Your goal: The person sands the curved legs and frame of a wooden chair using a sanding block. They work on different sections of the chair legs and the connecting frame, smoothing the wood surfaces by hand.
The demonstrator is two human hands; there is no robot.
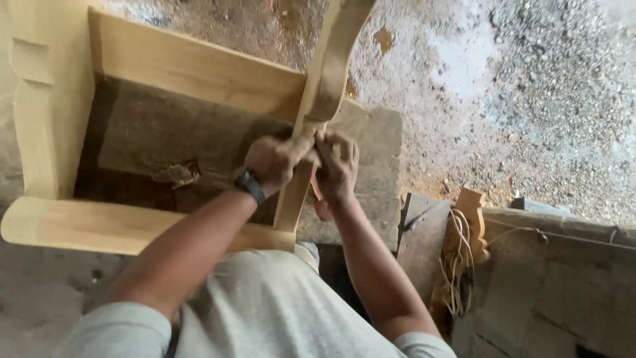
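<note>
A pale wooden frame of bare rails lies on a worn stone bench; the left hand, with a dark wristband, is curled tight around the frame's curved leg; the right hand is closed on the same leg just beside it, fingers touching; further right, a coil of pale cord hangs by a carved wooden block
</note>
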